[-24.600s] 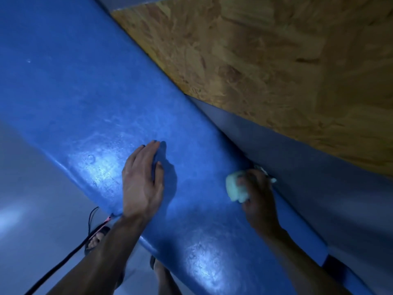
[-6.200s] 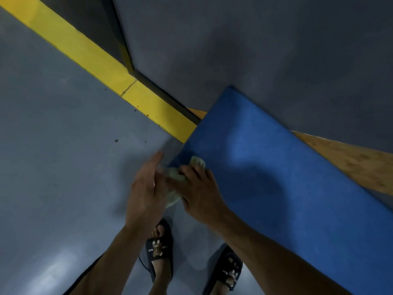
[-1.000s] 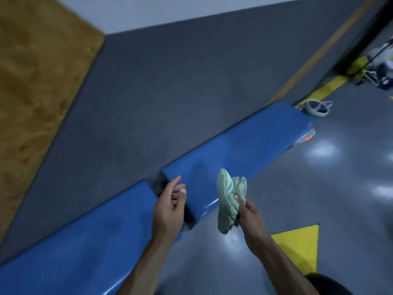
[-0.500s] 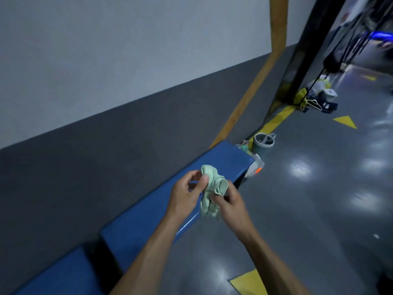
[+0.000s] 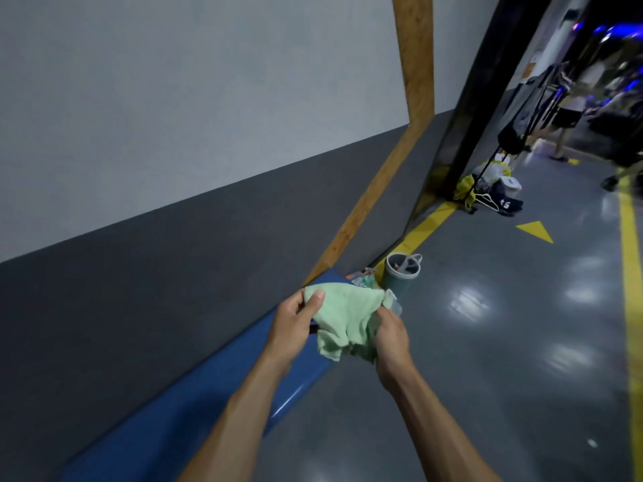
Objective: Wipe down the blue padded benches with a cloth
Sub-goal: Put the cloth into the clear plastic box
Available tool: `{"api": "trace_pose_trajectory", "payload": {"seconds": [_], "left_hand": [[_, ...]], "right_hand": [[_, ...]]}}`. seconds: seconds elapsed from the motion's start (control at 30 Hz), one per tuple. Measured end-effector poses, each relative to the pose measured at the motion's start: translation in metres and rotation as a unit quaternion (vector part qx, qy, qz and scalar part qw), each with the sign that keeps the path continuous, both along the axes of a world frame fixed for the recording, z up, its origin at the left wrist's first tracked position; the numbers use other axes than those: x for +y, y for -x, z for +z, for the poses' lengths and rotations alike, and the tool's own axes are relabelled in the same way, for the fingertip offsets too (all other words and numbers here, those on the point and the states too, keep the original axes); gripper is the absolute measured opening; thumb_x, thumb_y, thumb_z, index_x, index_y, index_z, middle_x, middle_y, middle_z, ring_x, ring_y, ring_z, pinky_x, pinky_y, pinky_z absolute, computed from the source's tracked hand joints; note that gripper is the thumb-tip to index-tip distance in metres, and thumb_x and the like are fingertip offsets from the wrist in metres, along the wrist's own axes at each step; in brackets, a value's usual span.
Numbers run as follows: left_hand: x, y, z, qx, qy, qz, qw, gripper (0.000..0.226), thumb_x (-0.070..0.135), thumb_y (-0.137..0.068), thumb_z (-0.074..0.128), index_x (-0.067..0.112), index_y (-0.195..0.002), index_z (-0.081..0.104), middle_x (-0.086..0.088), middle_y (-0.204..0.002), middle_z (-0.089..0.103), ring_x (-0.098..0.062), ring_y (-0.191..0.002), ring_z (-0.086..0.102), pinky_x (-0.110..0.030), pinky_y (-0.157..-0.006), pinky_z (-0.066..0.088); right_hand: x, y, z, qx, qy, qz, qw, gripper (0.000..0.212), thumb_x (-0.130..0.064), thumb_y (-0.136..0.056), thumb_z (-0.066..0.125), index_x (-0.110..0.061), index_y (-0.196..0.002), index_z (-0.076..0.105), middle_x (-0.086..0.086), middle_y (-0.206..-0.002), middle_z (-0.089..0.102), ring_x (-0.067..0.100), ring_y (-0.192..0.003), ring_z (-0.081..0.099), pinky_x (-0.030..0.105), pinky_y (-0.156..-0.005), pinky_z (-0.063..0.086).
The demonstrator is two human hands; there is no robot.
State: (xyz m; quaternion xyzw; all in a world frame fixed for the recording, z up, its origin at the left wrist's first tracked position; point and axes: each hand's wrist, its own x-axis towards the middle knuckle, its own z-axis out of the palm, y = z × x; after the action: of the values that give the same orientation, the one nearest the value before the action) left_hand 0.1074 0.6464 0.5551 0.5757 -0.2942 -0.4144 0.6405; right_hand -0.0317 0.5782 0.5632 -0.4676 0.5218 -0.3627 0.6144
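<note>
Head view: I see the left hand point(image 5: 291, 328) and right hand point(image 5: 392, 337) both pinching the green cloth point(image 5: 344, 320), spread between them above the bench point(image 5: 195, 398) end. Cloth hides the right fingers; bench's near end cut off. Blurred clutter beside the cup point(image 5: 400, 273).

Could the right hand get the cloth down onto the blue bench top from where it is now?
Probably yes. The right hand grips the green cloth together with the left hand, held in the air just above the blue bench. Nothing lies between them; the left hand's grip would need releasing, or to follow.
</note>
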Motion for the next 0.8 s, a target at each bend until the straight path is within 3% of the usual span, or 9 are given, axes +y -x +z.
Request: {"api": "trace_pose_trajectory", "payload": {"seconds": [0.13, 0.27, 0.37, 0.43, 0.5, 0.57, 0.67, 0.8], "left_hand": [[-0.07, 0.002, -0.002, 0.031, -0.02, -0.05, 0.998, 0.025, 0.028, -0.102, 0.053, 0.011, -0.106, 0.07, -0.007, -0.097, 0.076, -0.022, -0.092, 0.072, -0.031, -0.07, 0.057], [-0.132, 0.008, -0.007, 0.015, -0.011, -0.042, 0.999, 0.025, 0.032, -0.103, 0.05, 0.016, -0.108, 0.069, -0.004, -0.101, 0.076, -0.019, -0.097, 0.072, -0.036, -0.078, 0.059], [-0.185, 0.013, -0.018, 0.008, -0.009, -0.03, 0.999, 0.025, 0.033, -0.102, 0.051, 0.016, -0.107, 0.068, -0.005, -0.101, 0.075, -0.019, -0.096, 0.072, -0.038, -0.079, 0.059], [-0.22, 0.017, -0.027, 0.0, -0.015, -0.017, 1.0, 0.023, 0.033, -0.102, 0.053, 0.015, -0.104, 0.068, -0.006, -0.098, 0.075, -0.02, -0.094, 0.072, -0.038, -0.078, 0.058], [-0.254, 0.024, -0.037, 0.002, -0.02, -0.014, 1.0, 0.02, 0.031, -0.099, 0.058, 0.014, -0.105, 0.067, -0.006, -0.098, 0.075, -0.02, -0.093, 0.072, -0.034, -0.075, 0.059], [-0.286, 0.033, -0.047, 0.014, -0.033, -0.019, 0.999, 0.021, 0.023, -0.093, 0.068, 0.012, -0.11, 0.065, -0.005, -0.101, 0.076, -0.019, -0.095, 0.072, -0.031, -0.074, 0.058], [-0.331, 0.048, -0.066, 0.03, -0.046, -0.018, 0.998, 0.034, 0.01, -0.084, 0.077, 0.01, -0.115, 0.063, -0.006, -0.107, 0.075, -0.022, -0.101, 0.072, -0.034, -0.077, 0.059], [-0.375, 0.064, -0.085, 0.051, -0.06, 0.031, 0.996, 0.024, 0.002, -0.088, 0.071, 0.009, -0.111, 0.066, -0.007, -0.104, 0.076, -0.028, -0.101, 0.071, -0.031, -0.077, 0.059]], "right_hand": [[-0.076, 0.011, -0.004, -0.003, -0.066, -0.046, 0.997, 0.028, -0.026, -0.09, 0.051, -0.013, -0.094, 0.075, 0.016, -0.096, 0.075, 0.035, -0.084, 0.071, 0.041, -0.061, 0.056], [-0.137, 0.025, -0.007, -0.098, -0.134, -0.001, 0.986, 0.045, -0.035, -0.093, 0.043, -0.008, -0.121, 0.067, 0.018, -0.114, 0.071, 0.039, -0.106, 0.068, 0.054, -0.094, 0.052], [-0.188, 0.035, -0.013, -0.181, -0.12, 0.07, 0.974, 0.055, -0.047, -0.1, 0.036, -0.01, -0.137, 0.054, 0.018, -0.129, 0.064, 0.037, -0.12, 0.061, 0.054, -0.104, 0.045], [-0.22, 0.042, -0.018, -0.129, -0.088, 0.116, 0.981, 0.054, -0.05, -0.102, 0.041, -0.01, -0.134, 0.058, 0.017, -0.127, 0.066, 0.035, -0.117, 0.063, 0.049, -0.098, 0.05], [-0.255, 0.047, -0.029, -0.055, -0.05, 0.132, 0.988, 0.04, -0.032, -0.097, 0.06, -0.006, -0.127, 0.062, 0.017, -0.117, 0.071, 0.034, -0.107, 0.068, 0.05, -0.093, 0.054], [-0.295, 0.055, -0.045, -0.018, -0.042, 0.111, 0.993, 0.03, -0.016, -0.092, 0.067, -0.003, -0.119, 0.066, 0.014, -0.108, 0.074, 0.032, -0.1, 0.071, 0.052, -0.093, 0.055], [-0.353, 0.065, -0.061, -0.003, -0.063, 0.124, 0.99, 0.024, -0.012, -0.094, 0.064, -0.002, -0.116, 0.067, 0.015, -0.107, 0.074, 0.032, -0.098, 0.072, 0.048, -0.09, 0.057], [-0.414, 0.077, -0.079, -0.045, -0.14, 0.157, 0.977, 0.027, -0.016, -0.099, 0.056, 0.001, -0.12, 0.064, 0.02, -0.113, 0.071, 0.036, -0.105, 0.069, 0.048, -0.09, 0.056]]}}
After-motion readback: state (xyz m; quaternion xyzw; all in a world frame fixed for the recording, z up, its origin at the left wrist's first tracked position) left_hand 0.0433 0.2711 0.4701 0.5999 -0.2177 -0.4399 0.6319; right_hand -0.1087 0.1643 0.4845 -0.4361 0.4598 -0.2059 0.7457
